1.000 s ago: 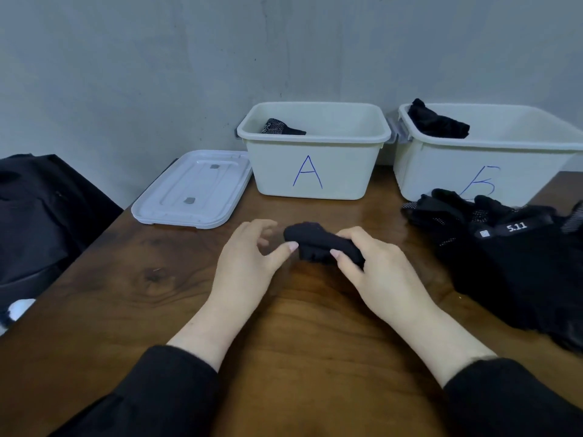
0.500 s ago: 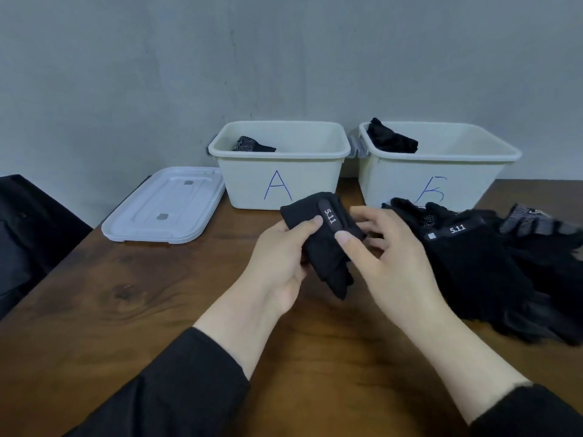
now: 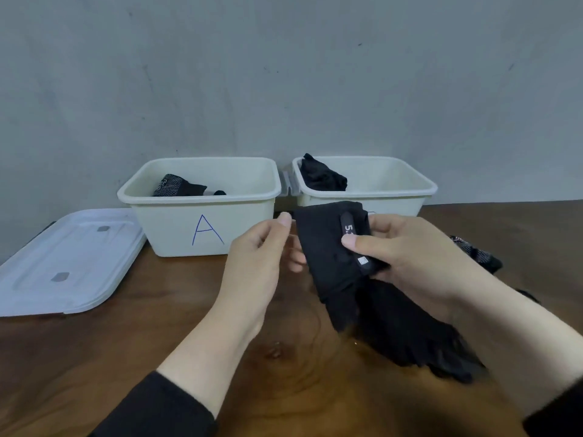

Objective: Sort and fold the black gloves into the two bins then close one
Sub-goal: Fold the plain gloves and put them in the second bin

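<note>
A folded black glove (image 3: 328, 257) is pinched in the right hand (image 3: 419, 263) above the table, near the right bin (image 3: 394, 197); the left hand (image 3: 262, 257) is loosely curled, touching its edge. The fold is best kept pressed until release.

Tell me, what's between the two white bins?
Only a narrow gap: the head view shows a pale handle clip sticking out there, between bin A and the right bin. No glove sits in the gap.
</note>
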Demonstrator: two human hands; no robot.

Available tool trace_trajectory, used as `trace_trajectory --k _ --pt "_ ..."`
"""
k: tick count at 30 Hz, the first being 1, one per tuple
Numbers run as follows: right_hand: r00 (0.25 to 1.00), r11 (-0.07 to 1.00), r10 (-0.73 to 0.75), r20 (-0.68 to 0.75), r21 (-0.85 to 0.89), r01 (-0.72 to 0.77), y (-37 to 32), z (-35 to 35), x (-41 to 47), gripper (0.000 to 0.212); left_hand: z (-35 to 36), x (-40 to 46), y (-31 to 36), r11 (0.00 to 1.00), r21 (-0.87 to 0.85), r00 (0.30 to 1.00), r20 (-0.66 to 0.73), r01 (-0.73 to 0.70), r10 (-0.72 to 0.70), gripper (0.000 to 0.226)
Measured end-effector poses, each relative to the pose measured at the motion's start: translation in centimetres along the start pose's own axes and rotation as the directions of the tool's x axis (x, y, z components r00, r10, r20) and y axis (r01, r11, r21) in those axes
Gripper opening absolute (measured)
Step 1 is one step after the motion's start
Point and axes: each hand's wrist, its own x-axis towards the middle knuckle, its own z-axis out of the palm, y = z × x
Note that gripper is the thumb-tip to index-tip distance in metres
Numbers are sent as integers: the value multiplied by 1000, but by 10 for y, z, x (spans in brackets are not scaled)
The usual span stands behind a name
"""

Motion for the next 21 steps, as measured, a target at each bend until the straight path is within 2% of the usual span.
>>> trace_trajectory --k 2,3,5,7,9,14,18,21 --pt "997 999 -41 -63 -30 40 -12 -24 7 17 -2 17 -12 960 243 986 -56 -139 157 23" --pt "994 998 -51 -97 -40 48 -18 -37 11 18 -4 25 -19 901 384 971 -46 -201 236 20" --pt "984 998 -51 -172 -48 44 -28 -63 22 19 -6 40 -36 716 614 913 18 -332 407 24" --pt "968 998 -41 -248 -61 26 -34 -88 36 20 -4 56 -49 509 729 823 131 -458 552 32" --pt "950 993 -34 -312 -116 -2 -39 -110 53 22 3 71 -52 387 758 765 220 -525 605 35" --pt "931 985 -24 -363 -170 -41 -51 -143 96 28 22 107 -37 253 830 796 320 -497 514 48" --pt "929 977 2 -370 -196 -80 -55 -143 135 32 33 124 -26 151 900 881 346 -409 323 55" --pt "945 983 30 -326 -163 -88 -56 -127 168 20 35 129 -26 109 913 888 347 -394 302 60"
